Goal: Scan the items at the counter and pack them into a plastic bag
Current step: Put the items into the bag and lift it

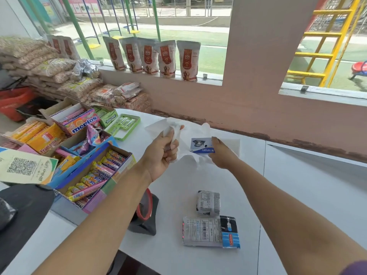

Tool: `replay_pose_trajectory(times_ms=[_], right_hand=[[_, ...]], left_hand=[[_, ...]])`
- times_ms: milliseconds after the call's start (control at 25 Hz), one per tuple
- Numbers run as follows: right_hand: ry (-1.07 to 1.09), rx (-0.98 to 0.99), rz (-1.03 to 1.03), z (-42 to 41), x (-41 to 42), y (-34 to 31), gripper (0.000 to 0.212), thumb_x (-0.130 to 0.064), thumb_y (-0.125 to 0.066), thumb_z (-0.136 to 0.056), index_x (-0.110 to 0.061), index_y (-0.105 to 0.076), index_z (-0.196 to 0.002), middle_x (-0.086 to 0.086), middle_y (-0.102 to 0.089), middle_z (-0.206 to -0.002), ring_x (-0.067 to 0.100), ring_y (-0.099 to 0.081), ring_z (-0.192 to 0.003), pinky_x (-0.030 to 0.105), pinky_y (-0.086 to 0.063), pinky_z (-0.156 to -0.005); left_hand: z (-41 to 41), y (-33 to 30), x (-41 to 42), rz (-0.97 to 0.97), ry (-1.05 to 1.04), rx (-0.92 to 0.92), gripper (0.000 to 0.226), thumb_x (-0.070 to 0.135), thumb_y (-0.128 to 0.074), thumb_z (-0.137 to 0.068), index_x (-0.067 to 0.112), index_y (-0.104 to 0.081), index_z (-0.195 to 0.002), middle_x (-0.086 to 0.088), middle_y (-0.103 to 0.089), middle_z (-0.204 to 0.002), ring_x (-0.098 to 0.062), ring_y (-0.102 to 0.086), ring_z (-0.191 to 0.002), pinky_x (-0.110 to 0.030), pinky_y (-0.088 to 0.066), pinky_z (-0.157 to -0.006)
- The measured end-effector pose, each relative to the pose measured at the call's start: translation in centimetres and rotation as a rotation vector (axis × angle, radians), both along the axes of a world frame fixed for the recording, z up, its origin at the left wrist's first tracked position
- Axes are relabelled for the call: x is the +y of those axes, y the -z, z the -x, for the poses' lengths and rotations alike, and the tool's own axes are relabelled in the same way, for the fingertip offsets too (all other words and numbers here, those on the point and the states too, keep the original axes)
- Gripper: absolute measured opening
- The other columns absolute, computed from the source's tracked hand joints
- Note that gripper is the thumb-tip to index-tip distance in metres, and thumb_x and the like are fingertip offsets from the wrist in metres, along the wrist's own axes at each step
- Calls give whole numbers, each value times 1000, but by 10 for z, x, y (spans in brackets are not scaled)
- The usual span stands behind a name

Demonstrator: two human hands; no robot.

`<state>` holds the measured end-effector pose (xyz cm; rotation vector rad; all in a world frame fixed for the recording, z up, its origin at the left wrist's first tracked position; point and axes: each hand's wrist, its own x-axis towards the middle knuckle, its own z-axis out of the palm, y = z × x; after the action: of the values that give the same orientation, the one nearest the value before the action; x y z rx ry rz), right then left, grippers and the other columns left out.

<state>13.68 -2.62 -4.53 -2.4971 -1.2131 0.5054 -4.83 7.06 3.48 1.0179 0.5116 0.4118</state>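
Observation:
A white plastic bag lies crumpled on the white counter near the far wall. My left hand grips its handle and lifts one side. My right hand holds a small blue and white box at the bag's mouth. Nearer to me lie a small silver packet and a larger flat silver packet with a barcode label and a blue end. A black barcode scanner with a red ring stands under my left forearm.
Open cardboard boxes of candy rolls and gum fill the counter's left side. A QR code card stands at the left edge. Dog biscuit pouches line the window sill. Stacked grain bags sit behind the candy.

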Motion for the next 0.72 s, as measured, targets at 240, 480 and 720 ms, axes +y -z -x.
replay_pose_trajectory(times_ms=[240,480,720], right_hand=[[-159,44,-373,61,-72,-6,41,-48,-72,-76,-22,-69,-107,-8,-70,-99,7,-60,-85,31,-54,-79],[-22,134,-256,72,-101,29,59,-41,-81,-65,-23,-67,-119,-6,-71,-107,12,-64,-93,26,-52,-78],[198,1005,-725,48,-69,-22,27,-28,-60,-83,-21,-74,-105,-2,-71,-93,11,-60,-85,25,-47,-74]], left_hand=[[-5,9,-5,-105,46,90,29,27,-33,-103,19,-58,-117,9,-41,-48,-2,-23,-37,-16,-20,-38],[-8,13,-15,-180,95,139,30,32,-35,-102,23,-61,-113,8,-37,-50,-5,-20,-42,-19,-17,-42],[-9,4,-20,-304,152,201,28,33,-37,-102,27,-64,-105,6,-36,-55,-7,-18,-43,-19,-17,-44]])
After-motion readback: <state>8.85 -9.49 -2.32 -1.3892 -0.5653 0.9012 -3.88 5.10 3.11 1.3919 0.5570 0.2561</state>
